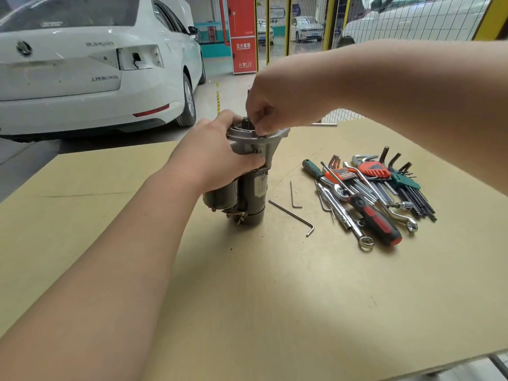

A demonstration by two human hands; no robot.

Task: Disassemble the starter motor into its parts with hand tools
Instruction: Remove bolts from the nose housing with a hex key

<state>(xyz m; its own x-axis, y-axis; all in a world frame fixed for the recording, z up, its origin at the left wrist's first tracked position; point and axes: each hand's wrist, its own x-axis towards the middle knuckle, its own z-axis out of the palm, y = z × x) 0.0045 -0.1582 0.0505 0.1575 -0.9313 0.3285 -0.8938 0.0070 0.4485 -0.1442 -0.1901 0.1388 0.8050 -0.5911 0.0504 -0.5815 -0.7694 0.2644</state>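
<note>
Workshop bay, white car parked behind and a red sign by the mesh fence. Up front is a tan table, and on it, slightly left of centre, the starter motor stands on end, dark body down, silver housing on top. The left hand is wrapped around that housing, fingers over the far rim and thumb across the near side, a firm hold. The right hand comes in from above, fingers curled and bunched down at the top of the motor, right by the dark shaft. Whether they pinch anything there, I cannot tell. Just beside the motor's base lie two loose hex keys, a long one and a short one. Further right sits a pile of tools: wrenches, hex key sets, a ratchet, and a red-and-black screwdriver lying across the front.
</note>
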